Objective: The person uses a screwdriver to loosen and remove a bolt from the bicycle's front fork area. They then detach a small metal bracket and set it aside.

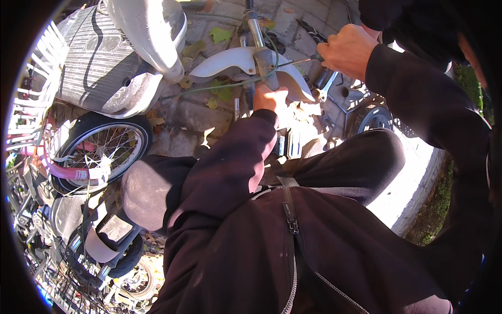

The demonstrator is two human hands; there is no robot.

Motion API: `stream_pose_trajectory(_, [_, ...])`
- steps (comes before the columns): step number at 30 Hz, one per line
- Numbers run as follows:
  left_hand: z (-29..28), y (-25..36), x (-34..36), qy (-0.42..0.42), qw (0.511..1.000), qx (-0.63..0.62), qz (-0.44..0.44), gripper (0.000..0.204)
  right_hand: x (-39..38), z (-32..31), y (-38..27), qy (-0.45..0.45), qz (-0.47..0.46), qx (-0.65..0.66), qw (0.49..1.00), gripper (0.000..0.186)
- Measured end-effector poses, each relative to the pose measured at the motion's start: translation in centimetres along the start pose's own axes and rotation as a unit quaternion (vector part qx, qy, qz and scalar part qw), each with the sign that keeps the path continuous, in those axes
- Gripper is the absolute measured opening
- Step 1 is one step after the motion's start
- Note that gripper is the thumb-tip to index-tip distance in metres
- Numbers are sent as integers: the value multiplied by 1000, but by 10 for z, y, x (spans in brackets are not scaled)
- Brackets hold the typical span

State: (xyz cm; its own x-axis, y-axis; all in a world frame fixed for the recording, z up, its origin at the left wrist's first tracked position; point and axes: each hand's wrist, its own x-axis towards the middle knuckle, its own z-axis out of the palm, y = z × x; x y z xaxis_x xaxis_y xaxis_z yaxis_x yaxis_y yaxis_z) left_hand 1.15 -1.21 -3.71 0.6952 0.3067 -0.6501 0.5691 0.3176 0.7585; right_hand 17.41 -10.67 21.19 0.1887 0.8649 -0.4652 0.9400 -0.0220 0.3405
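My left hand [270, 99] is wrapped round the lower end of a grey front fork leg [266, 65]. A white curved mudguard [230, 62] is joined to the fork and spreads to both sides of it. My right hand [348, 51] is closed on the dark handle of a screwdriver [302, 62]. Its thin shaft points left toward the fork and mudguard; whether the tip touches a screw is too small to tell. A green cable [219, 85] loops across the fork just above my left hand.
Wrenches [325, 93] and metal parts lie right of the mudguard. To the left stand a grey scooter body panel [94, 57] and a spoked wheel [110, 149]. Dry leaves [220, 35] litter the paving. Another person in dark clothing [413, 26] is at the upper right.
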Motion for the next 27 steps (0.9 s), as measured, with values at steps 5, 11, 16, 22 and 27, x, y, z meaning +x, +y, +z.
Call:
stream_pose_trajectory(5, [4,2,0,12,1000,3,2,32,17,-6,22,-79,160,242,954,42])
stream_pose_trajectory(11, [-3,14,-7,2,1000,23,-7,41,17,-12,32,-331,259,530,737,45])
stream_pose_trajectory(16, [-3,21,-13,7,999,46,-13,38,3,5,19,18,-60,-27,998,32])
stream_pose_trajectory(22, [-5,16,-9,-22,999,32,-7,38,8,-3,35,-259,297,540,744,43])
stream_pose_trajectory(27, [-1,5,-3,2,1000,24,19,41,-2,-4,21,-277,242,480,796,41])
